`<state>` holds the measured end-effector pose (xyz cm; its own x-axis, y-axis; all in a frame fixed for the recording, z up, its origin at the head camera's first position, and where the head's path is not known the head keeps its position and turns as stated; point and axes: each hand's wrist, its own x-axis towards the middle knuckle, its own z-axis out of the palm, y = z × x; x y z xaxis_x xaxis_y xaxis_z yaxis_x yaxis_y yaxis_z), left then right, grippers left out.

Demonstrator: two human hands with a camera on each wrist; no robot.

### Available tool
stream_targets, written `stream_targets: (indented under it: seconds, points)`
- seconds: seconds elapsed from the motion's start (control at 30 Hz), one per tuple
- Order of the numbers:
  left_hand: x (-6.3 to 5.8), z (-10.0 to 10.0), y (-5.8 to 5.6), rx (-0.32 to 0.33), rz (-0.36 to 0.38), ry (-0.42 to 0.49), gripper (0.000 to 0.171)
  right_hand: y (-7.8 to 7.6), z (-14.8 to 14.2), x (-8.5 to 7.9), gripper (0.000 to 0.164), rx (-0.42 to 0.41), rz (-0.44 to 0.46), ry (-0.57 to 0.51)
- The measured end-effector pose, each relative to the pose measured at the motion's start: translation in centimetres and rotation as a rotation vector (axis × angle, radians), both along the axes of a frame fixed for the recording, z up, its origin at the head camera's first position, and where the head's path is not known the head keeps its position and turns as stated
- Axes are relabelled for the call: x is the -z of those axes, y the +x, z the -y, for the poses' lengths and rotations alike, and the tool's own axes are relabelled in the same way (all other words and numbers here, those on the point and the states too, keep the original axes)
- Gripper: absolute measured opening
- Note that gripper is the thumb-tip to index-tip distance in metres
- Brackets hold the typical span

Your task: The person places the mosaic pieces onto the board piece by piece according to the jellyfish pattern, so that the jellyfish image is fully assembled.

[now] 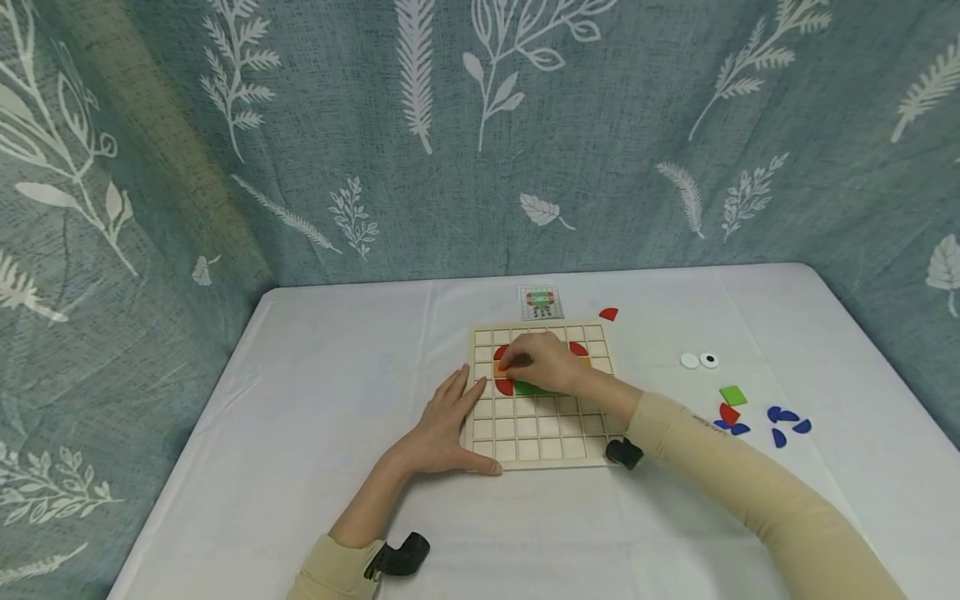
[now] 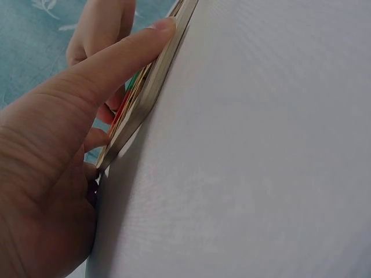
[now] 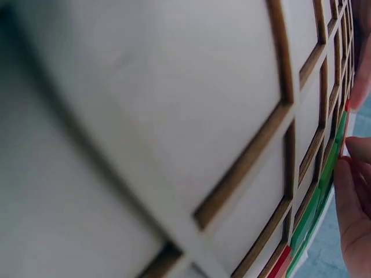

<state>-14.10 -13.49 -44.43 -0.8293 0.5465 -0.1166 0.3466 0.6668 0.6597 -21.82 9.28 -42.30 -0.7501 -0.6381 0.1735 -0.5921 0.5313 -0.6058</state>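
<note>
A pale wooden grid board [image 1: 528, 450] lies on the white cloth. Reaching across it, my right hand [image 1: 551, 362] pinches a small orange tile [image 1: 498, 370] at its left side with thumb and index fingertip. Red rounded pieces [image 1: 504, 387] and a green strip [image 1: 532, 389] sit in the grid around those fingers; more of the pattern is hidden beneath the hand. My left hand [image 1: 442, 425] is spread at the board's left front corner, fingers along the left side. Its thumb [image 2: 145, 43] rests on the front edge of the board [image 2: 152, 81].
A small pattern card [image 1: 541, 302] and a red wedge [image 1: 609, 314] lie behind the board. To the right are white discs [image 1: 689, 361], a green square [image 1: 732, 396], another red wedge [image 1: 728, 414] and several blue pieces [image 1: 802, 427]. A patterned curtain [image 1: 450, 208] hangs behind the table.
</note>
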Motion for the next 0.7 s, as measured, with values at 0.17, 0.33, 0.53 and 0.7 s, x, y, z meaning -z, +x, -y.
stream_targets:
  seconds: [0.17, 0.33, 0.53, 0.7]
  points:
    - [0.0, -0.2, 0.0, -0.001, 0.002, 0.004, 0.121, 0.1, -0.3, -0.1, 0.01, -0.022, -0.008, 0.015]
    - [0.0, -0.2, 0.0, -0.002, 0.002, 0.009, 0.121, 0.2, -0.8, 0.0, 0.012, -0.009, 0.033, -0.021]
    - [0.1, -0.2, -0.1, -0.014, 0.013, -0.004, 0.122, 0.9, -2.8, -0.7, 0.018, 0.122, 0.19, -0.122]
    - [0.2, -0.3, -0.2, -0.021, 0.01, -0.006, 0.123, 1.5, -5.8, -1.3, 0.022, 0.275, 0.292, -0.194]
